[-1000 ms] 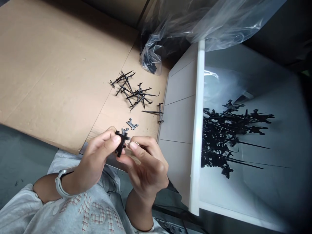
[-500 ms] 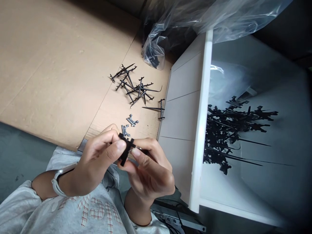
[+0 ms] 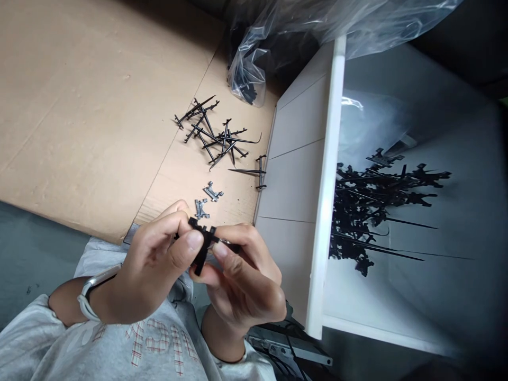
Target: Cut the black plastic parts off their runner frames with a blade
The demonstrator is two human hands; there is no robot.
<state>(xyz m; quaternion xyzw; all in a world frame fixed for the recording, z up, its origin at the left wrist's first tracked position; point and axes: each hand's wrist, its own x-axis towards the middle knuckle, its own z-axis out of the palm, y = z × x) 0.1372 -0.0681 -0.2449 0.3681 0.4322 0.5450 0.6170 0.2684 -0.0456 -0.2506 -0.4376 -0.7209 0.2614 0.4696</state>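
Left hand (image 3: 151, 264) and right hand (image 3: 248, 286) pinch a black plastic part (image 3: 204, 244) from both sides, steadying it at centre. Grey metal brackets (image 3: 213, 191) lie at 12 o'clock on a cardboard sheet (image 3: 79, 116); more black parts (image 3: 377, 211) fill a white bin (image 3: 325, 185) at 3 o'clock.

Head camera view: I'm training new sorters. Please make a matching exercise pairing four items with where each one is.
Items:
1. black part
2. gray metal bracket
3. clear plastic bag
4. heap of black spiked parts

Places:
A. inside the white bin
B. lying loose on the cardboard sheet
C. pinched between the left hand and right hand
D. bunched at the cardboard's far edge, dark pieces inside

Pairs: 1-C, 2-B, 3-D, 4-A.
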